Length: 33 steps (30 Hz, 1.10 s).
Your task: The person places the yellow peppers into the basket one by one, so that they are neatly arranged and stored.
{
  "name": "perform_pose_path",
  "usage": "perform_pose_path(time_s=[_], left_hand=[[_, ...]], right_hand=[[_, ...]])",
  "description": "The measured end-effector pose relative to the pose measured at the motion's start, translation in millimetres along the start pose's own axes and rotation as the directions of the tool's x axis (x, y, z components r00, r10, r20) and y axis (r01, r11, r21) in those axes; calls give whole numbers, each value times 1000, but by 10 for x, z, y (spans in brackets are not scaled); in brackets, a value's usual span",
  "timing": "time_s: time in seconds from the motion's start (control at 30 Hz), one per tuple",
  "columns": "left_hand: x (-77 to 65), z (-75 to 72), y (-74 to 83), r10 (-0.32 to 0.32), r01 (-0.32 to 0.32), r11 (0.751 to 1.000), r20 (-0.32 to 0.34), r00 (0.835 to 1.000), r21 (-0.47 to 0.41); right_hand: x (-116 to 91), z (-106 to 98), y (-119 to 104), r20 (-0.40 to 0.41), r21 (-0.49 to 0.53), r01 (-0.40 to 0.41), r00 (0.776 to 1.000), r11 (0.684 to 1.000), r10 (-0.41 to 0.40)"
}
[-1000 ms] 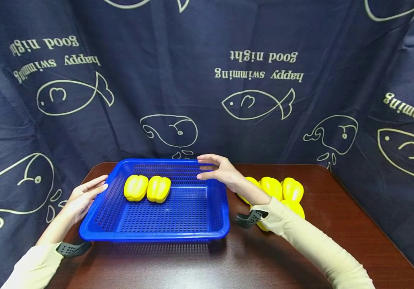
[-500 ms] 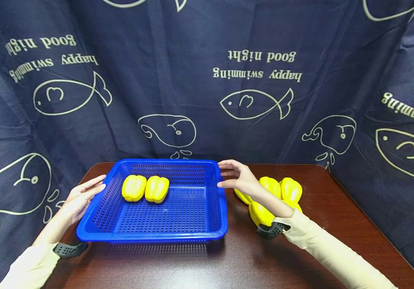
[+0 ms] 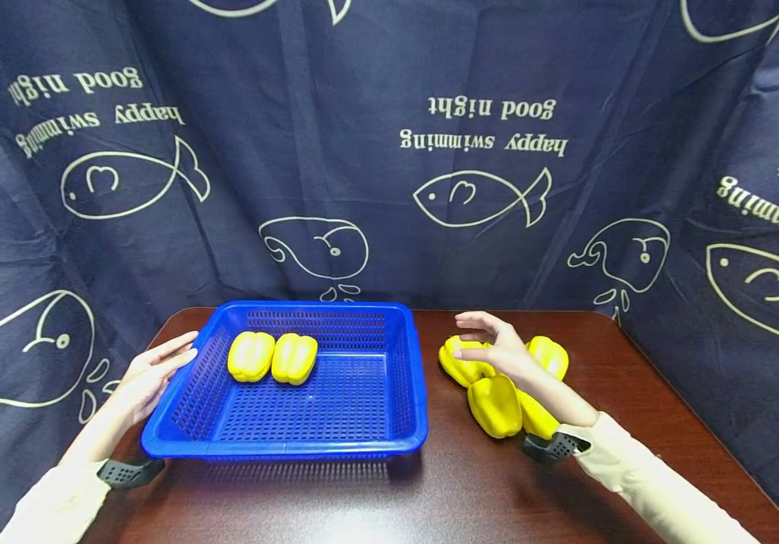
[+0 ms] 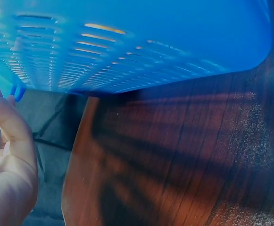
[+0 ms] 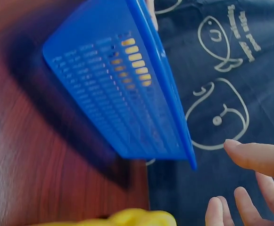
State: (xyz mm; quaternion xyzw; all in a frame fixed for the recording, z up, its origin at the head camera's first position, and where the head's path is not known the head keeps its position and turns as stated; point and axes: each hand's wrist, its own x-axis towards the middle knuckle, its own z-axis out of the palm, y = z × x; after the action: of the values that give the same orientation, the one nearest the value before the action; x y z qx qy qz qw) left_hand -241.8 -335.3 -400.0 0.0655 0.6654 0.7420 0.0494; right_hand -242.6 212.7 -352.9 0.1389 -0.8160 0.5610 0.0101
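**Two in the blue basket (image 3: 283, 447), the rest beside it**

A dark curtain (image 3: 375, 75) printed with pale fish, whales and lettering forms the backdrop. In front of it spreads the worktop (image 3: 641, 393), reddish-brown and glossy. The blue basket stands on its left part; shallow and slotted on walls and floor, it is probably light, stiff plastic, apt to slide when nudged. The rim would be the natural place to hold it, one hand at each short side.

The left hand (image 3: 147, 378) rests its fairly straight fingers at the basket's left rim, with no firm grip to be seen. The right hand (image 3: 501, 347) holds nothing; its fingers are spread and gently bent, above the loose peppers and apart from the basket. Each wrist wears a dark band (image 3: 131, 473).

Smallest are the yellow peppers. Inside the basket, a left pepper (image 3: 251, 357) and a right pepper (image 3: 294, 359) lie side by side toward the far left. The others cluster on the worktop just right of the basket: a near pepper (image 3: 494, 408), a far pepper (image 3: 548, 357) and more, partly hidden by the arm, so I cannot count them surely. Their shiny skins suggest something smooth, firm and rather slippery, best taken across the widest lobes with thumb and fingers opposed.
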Motion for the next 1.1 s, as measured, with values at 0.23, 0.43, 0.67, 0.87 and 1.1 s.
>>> perform_pose_path(time_s=[0.23,0.43,0.67,0.87,1.1], left_hand=[[0,-42,-55,33,-33,999,16,999,17],[3,-48,-59,19,-19,998,-4,1000,52],[12,-60,-52,25,-25,999,7,1000,45],[16,-56,-47,25,-25,999,9,1000,22],[22,-45,-40,11,-11,1000,0,1000,28]], right_hand=[[-80,-230,130,-75,21,-34,997,999,36],[-136,-439,285,-135,-7,-60,989,998,58],[-190,-686,390,-194,-46,-59,980,997,49],[-242,-877,510,-234,-76,-26,972,997,8],[-296,-1067,679,-276,-94,21,960,995,-47]])
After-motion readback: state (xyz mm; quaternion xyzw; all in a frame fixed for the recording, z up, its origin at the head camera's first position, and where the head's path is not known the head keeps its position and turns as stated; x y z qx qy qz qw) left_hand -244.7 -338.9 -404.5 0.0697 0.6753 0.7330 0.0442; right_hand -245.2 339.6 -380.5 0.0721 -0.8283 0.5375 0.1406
